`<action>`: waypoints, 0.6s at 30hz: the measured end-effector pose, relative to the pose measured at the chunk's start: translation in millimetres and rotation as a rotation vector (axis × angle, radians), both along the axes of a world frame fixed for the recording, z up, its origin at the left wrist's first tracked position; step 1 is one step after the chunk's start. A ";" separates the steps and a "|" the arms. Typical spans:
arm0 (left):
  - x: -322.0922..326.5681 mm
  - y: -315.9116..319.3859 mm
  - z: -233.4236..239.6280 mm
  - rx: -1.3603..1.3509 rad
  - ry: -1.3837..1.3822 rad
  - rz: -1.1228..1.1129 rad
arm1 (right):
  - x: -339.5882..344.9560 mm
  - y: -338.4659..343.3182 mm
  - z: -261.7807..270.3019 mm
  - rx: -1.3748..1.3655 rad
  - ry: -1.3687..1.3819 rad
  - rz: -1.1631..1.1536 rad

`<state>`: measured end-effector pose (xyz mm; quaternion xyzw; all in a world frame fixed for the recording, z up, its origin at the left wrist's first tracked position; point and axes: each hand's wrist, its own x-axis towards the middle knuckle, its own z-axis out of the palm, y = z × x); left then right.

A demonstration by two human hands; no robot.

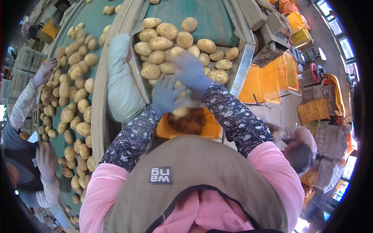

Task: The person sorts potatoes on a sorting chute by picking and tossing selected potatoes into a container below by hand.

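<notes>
Potatoes (160, 43) lie heaped at the end of a green conveyor belt (192, 10), in a metal chute (243, 65). My left hand (166, 94), in a grey-blue glove, is spread over the chute's lower left, its fingers apart at the potatoes. My right hand (189, 70), gloved alike and slightly blurred, reaches across the heap from the right; its fingertips touch or hover over potatoes, which I cannot tell apart. Below the hands, blurred potatoes pass over the chute's mouth above an orange mesh bag (163, 126) with potatoes inside.
A light-blue wrapped bundle (122, 78) lies along the chute's left side. Further left, a second green belt (83, 17) carries many potatoes, and a co-worker's gloved hands (46, 160) are beside it. At right are orange mesh bags (262, 81), plastic crates (329, 139) and another person (300, 151).
</notes>
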<state>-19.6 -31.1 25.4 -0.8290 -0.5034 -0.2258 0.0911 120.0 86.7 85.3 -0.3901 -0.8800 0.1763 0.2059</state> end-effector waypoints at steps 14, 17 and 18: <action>2.2 -6.9 -1.8 -0.064 0.024 -0.162 | -10.0 -15.4 -2.3 0.331 -0.058 0.076; 0.4 -7.4 -2.3 -0.015 0.065 -0.154 | 20.6 -24.6 -31.4 0.506 0.000 -0.035; 0.0 -8.5 -1.0 0.061 0.096 -0.151 | 27.5 -30.5 -35.6 0.506 -0.003 -0.033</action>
